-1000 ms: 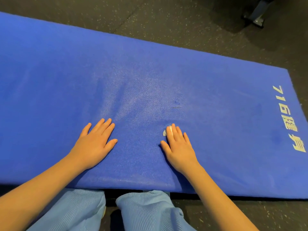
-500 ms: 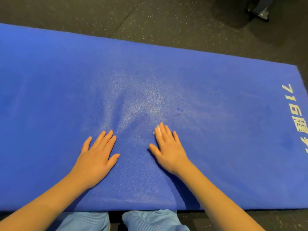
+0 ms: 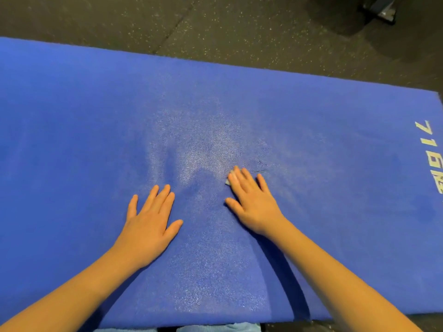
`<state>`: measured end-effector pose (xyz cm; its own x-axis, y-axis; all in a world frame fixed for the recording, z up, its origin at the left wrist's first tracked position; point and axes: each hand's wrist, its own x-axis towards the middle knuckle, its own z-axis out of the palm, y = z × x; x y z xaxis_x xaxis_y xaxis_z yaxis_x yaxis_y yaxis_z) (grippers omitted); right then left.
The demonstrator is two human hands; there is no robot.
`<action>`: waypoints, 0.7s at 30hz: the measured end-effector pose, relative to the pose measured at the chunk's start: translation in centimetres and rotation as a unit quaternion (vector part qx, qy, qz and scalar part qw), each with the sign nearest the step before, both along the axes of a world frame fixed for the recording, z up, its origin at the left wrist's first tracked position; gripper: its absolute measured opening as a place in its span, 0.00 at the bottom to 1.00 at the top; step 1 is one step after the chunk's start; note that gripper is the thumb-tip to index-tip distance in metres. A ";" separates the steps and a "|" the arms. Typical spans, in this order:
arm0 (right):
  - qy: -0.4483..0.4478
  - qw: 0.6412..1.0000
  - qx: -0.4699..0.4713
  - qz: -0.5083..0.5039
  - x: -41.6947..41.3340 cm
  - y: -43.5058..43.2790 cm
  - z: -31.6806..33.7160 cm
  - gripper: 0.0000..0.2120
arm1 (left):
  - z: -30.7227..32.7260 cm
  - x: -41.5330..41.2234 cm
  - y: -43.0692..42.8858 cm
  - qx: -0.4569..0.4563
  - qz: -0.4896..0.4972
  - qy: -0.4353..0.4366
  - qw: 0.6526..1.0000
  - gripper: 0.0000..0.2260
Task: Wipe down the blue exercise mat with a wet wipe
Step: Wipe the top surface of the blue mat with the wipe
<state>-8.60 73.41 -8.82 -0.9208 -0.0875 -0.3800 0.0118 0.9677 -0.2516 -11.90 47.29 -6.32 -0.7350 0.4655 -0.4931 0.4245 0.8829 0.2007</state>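
The blue exercise mat lies across the dark floor and fills most of the view. My left hand rests flat on it, fingers straight and slightly spread. My right hand presses flat on the mat a little farther out, fingers straight over a small white wet wipe; only a corner of the wipe shows by the index finger. The mat looks damp and shiny around and beyond both hands.
Yellowish lettering runs along the mat's right end. Speckled dark rubber floor lies beyond the far edge. A metal equipment foot stands at the top right. My light blue trousers show below the near edge.
My right hand has slid the wipe forward, away from me, toward a small dark mark on the mat. My left hand has stayed flat in place. The view has shifted forward.
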 end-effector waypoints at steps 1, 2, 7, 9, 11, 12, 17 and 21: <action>0.004 1.000 0.017 -0.023 -1.0 1.0 -0.3 0.40 | 0.0 -0.3 0.0 0.004 -0.008 -0.001 1.000 0.47; 0.008 0.998 0.035 -0.059 -2.2 1.8 -0.6 0.37 | -0.1 -0.8 0.1 0.009 -0.016 0.000 1.000 0.49; 0.015 0.991 0.008 -0.135 -5.4 -0.2 -1.3 0.33 | -0.7 -3.9 1.3 0.030 -0.019 0.016 0.999 0.43; 0.022 0.999 -0.014 -0.045 -4.4 -1.1 -1.2 0.34 | -1.3 -4.0 1.4 0.028 -0.040 0.021 0.999 0.46; 0.035 0.999 0.006 0.013 -4.2 0.0 -1.4 0.37 | -1.9 -3.7 1.2 0.038 -0.041 0.027 0.998 0.48; 0.044 0.999 0.020 0.006 -4.9 1.0 -1.6 0.37 | -2.2 -3.6 1.0 0.043 -0.037 0.028 0.998 0.48; 0.043 0.988 0.045 -0.139 -9.1 2.1 -1.9 0.32 | -2.4 -4.7 1.2 0.060 -0.045 0.024 0.997 0.45; 0.051 0.997 0.017 -0.047 -7.5 0.3 -1.8 0.34 | -1.9 -7.0 2.2 0.058 -0.034 0.028 0.997 0.41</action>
